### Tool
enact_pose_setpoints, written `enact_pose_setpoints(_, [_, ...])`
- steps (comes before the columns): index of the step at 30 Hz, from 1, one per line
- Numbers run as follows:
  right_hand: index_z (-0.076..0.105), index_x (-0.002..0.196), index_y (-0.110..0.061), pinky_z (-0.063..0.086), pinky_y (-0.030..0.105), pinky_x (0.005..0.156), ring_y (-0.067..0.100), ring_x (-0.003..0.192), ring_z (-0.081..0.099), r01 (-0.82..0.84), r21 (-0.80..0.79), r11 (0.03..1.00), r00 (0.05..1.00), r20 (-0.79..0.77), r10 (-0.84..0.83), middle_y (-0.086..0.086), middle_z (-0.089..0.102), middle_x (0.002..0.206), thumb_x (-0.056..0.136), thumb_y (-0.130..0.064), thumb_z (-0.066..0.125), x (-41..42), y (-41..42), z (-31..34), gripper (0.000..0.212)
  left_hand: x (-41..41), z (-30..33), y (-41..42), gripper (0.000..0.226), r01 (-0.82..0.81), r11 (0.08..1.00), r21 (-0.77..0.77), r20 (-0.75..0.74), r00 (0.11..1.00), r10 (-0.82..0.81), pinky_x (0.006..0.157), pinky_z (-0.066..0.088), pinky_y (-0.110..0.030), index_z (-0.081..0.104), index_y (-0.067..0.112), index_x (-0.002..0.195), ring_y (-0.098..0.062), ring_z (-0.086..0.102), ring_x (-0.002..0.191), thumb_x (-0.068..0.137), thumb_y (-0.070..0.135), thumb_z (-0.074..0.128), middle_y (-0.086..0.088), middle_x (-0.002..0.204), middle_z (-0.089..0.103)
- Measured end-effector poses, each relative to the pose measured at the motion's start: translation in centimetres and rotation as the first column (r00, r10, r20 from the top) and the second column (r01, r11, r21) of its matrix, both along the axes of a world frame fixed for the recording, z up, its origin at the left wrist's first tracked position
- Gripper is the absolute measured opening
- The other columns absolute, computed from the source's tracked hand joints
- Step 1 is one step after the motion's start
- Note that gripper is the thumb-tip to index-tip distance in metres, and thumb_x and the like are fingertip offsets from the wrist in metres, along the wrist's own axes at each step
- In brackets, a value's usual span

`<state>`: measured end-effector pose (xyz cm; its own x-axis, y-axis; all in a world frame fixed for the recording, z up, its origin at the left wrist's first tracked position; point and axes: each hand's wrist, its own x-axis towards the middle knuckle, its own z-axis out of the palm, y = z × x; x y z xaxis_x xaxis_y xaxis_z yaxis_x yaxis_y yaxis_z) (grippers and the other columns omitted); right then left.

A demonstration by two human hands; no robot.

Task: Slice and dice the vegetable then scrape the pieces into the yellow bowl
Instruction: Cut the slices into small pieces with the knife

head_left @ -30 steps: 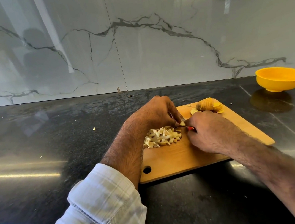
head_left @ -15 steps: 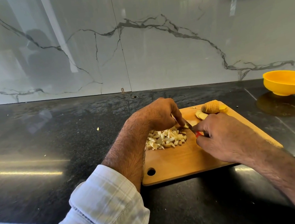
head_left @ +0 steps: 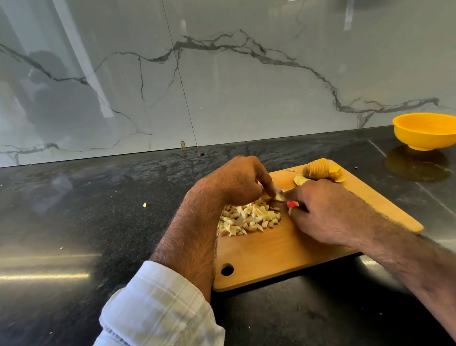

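Both hands (head_left: 275, 195) apparently dicing over diced pieces (head_left: 248, 217).

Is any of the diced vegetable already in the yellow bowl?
No: the yellow bowl looks bare inside, and the diced pieces lie heaped on the cutting board.

Since a second ago the knife (head_left: 290, 203) in the right hand (head_left: 326, 212) has risen and dropped again beside the diced pieces (head_left: 248, 217).

Both forearms reach in from the table's near edge and the hands meet, knuckles up. The left hand (head_left: 236, 181) curls its fingertips downward. The right hand (head_left: 329, 210) is closed, grip tight, forefinger extended.
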<state>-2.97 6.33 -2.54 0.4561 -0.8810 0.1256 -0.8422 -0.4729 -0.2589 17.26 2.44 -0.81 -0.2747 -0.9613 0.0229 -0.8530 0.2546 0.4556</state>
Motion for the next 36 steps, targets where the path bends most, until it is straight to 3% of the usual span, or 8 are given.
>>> enact_pose_setpoints(3, [0.075,0.115,-0.027,0.044,0.019,0.051,0.003,0.062,0.061,-0.023,-0.063,0.998,0.997,0.068,0.028,-0.012,0.066,0.074,0.098,-0.034,0.059,-1.6,0.2,0.3,0.024,0.1,0.2,0.2,0.029,-0.024,0.998,-0.065,-0.059,0.998,0.021,0.092,0.054,-0.033,0.080,0.030,0.110,-0.004,0.064,0.104,0.097,0.008,0.065,0.014,0.109,0.072])
enact_pose_setpoints(7, [0.076,0.114,-0.027,0.051,0.022,0.060,0.005,0.072,0.065,0.014,-0.094,0.995,0.999,0.040,-0.010,-0.011,0.071,0.087,0.095,-0.032,0.063,-3.4,-0.6,1.1,0.024,0.2,0.4,0.2,0.030,-0.086,0.979,-0.187,-0.082,0.994,0.072,0.097,0.056,-0.033,0.072,0.029,0.123,-0.008,0.066,0.108,0.097,0.014,0.068,0.007,0.118,0.072])
enact_pose_setpoints(11, [0.077,0.108,-0.025,0.054,0.026,0.055,0.006,0.059,0.063,0.010,-0.032,0.999,0.999,-0.050,-0.011,-0.008,0.067,0.071,0.095,-0.031,0.061,-3.8,-0.8,1.2,0.021,0.4,0.4,0.1,0.030,-0.114,0.971,-0.211,-0.064,0.993,0.102,0.100,0.056,-0.034,0.071,0.026,0.128,-0.011,0.066,0.111,0.099,0.020,0.069,0.004,0.124,0.073])
enact_pose_setpoints(15, [0.075,0.107,-0.028,0.039,0.018,0.050,0.004,0.060,0.060,-0.093,-0.008,0.996,0.993,-0.073,0.093,-0.011,0.061,0.067,0.098,-0.030,0.060,-3.2,-0.2,0.8,0.019,0.5,0.5,0.2,0.029,-0.147,0.957,-0.249,-0.072,0.989,0.133,0.096,0.054,-0.030,0.072,0.026,0.128,-0.008,0.064,0.108,0.099,0.021,0.068,0.003,0.124,0.073])
enact_pose_setpoints(19, [0.066,0.131,-0.033,0.033,0.014,0.055,-0.002,0.066,0.051,-0.181,0.035,0.983,0.980,-0.072,0.183,-0.020,0.051,0.075,0.101,-0.036,0.057,-2.1,0.5,0.4,0.032,0.5,0.5,0.2,0.028,-0.170,0.948,-0.268,-0.088,0.985,0.152,0.095,0.055,-0.032,0.073,0.026,0.126,-0.013,0.067,0.110,0.099,0.019,0.068,0.001,0.124,0.073])
enact_pose_setpoints(24, [0.071,0.129,-0.036,0.057,0.027,0.059,0.003,0.061,0.065,-0.172,0.007,0.985,0.983,0.058,0.172,-0.013,0.071,0.073,0.100,-0.035,0.062,-3.2,-0.2,0.7,0.031,0.4,0.7,0.4,0.028,-0.188,0.942,-0.278,-0.095,0.981,0.168,0.098,0.058,-0.038,0.073,0.025,0.126,-0.016,0.069,0.110,0.099,0.020,0.069,-0.002,0.124,0.074])
enact_pose_setpoints(30, [0.066,0.133,-0.038,0.042,0.019,0.050,0.005,0.058,0.062,-0.175,0.039,0.984,0.984,0.045,0.173,-0.011,0.065,0.065,0.100,-0.037,0.061,-2.7,0.1,0.4,0.034,0.1,0.8,0.6,0.026,-0.182,0.939,-0.291,-0.086,0.983,0.164,0.090,0.053,-0.029,0.074,0.024,0.126,-0.009,0.065,0.101,0.101,0.022,0.067,0.001,0.119,0.074])
enact_pose_setpoints(36, [0.075,0.120,-0.031,0.063,0.034,0.071,0.011,0.077,0.069,0.007,-0.100,0.995,0.989,0.149,0.008,-0.008,0.075,0.091,0.093,-0.036,0.069,-4.4,-1.5,0.8,0.028,-0.9,0.5,0.6,0.025,-0.158,0.961,-0.226,-0.018,0.987,0.158,0.095,0.057,-0.035,0.073,0.026,0.125,-0.011,0.067,0.105,0.100,0.026,0.068,0.004,0.119,0.074])
